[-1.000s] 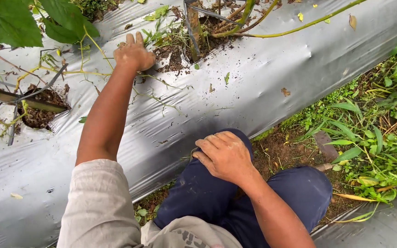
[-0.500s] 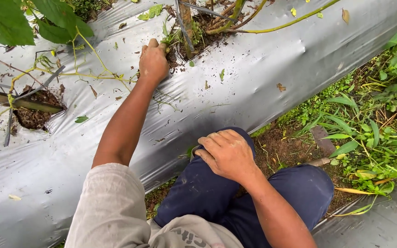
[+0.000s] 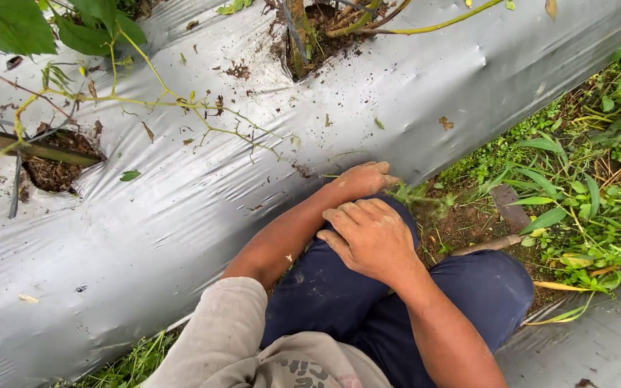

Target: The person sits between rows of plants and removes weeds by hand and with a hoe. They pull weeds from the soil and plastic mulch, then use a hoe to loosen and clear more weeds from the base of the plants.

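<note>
My left hand (image 3: pixel 359 179) is low beside my knee at the lower edge of the silver plastic mulch sheet (image 3: pixel 181 215). Its fingers are curled around a small tuft of green weeds (image 3: pixel 417 197), which is blurred and sticks out to the right over the dirt furrow. My right hand (image 3: pixel 371 241) rests flat on my dark blue trouser knee (image 3: pixel 325 287) and holds nothing. At the top of the sheet, a planting hole (image 3: pixel 318 36) shows loose soil, a wooden stake and green stems.
A second planting hole (image 3: pixel 55 171) with a stake lies at the left. Thin vines (image 3: pixel 181 108) and soil crumbs trail across the sheet. Large leaves (image 3: pixel 8 25) hang at the top left. Grass and weeds (image 3: pixel 591 179) fill the furrow on the right, beside another silver sheet (image 3: pixel 598 345).
My left hand has pulled back from the top planting hole down to my knee, bringing a tuft of weeds. The right hand has stayed on the knee.
</note>
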